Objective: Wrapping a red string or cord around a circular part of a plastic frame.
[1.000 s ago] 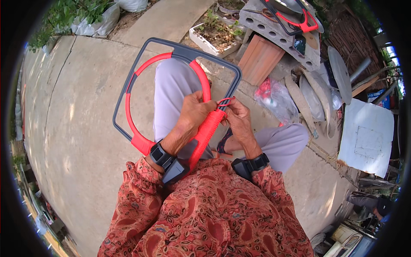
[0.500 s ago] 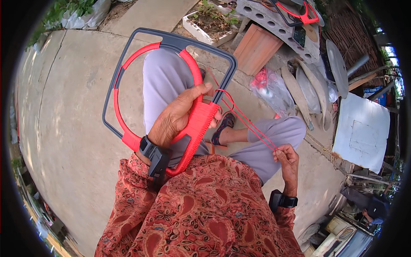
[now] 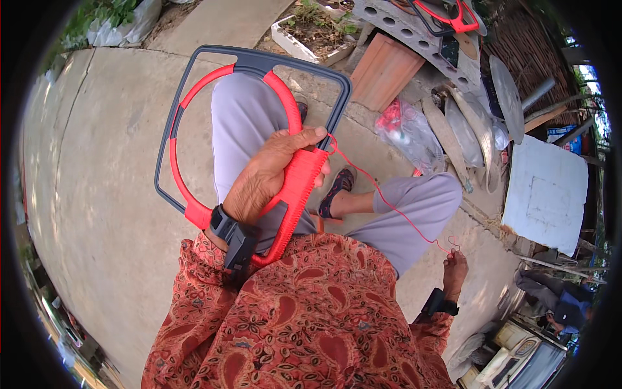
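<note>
A dark grey frame (image 3: 341, 91) rests over my left knee, its inner ring and wide side bar wrapped in red cord. My left hand (image 3: 269, 165) is closed around the wrapped bar, with the thumb pressed near its upper end. From that end a single thin red cord (image 3: 394, 206) runs slackly down to the right across my lap. My right hand (image 3: 455, 267), out beyond my right knee, pinches the cord close to its loose, curled tip. Most of the left fingers are hidden behind the bar.
A clear plastic bag (image 3: 408, 139) with red material lies ahead on the right. Near it stand a terracotta block (image 3: 387, 72), a white planter (image 3: 301, 45) and a grey slab (image 3: 414, 39) bearing another red-and-black frame (image 3: 457, 19). A white board (image 3: 547, 194) leans at right. A person (image 3: 564, 308) sits at far right.
My right hand has moved outward to the right and nearer to me, drawing the cord with it. The doubled cord loop at the bar has become one single strand.
</note>
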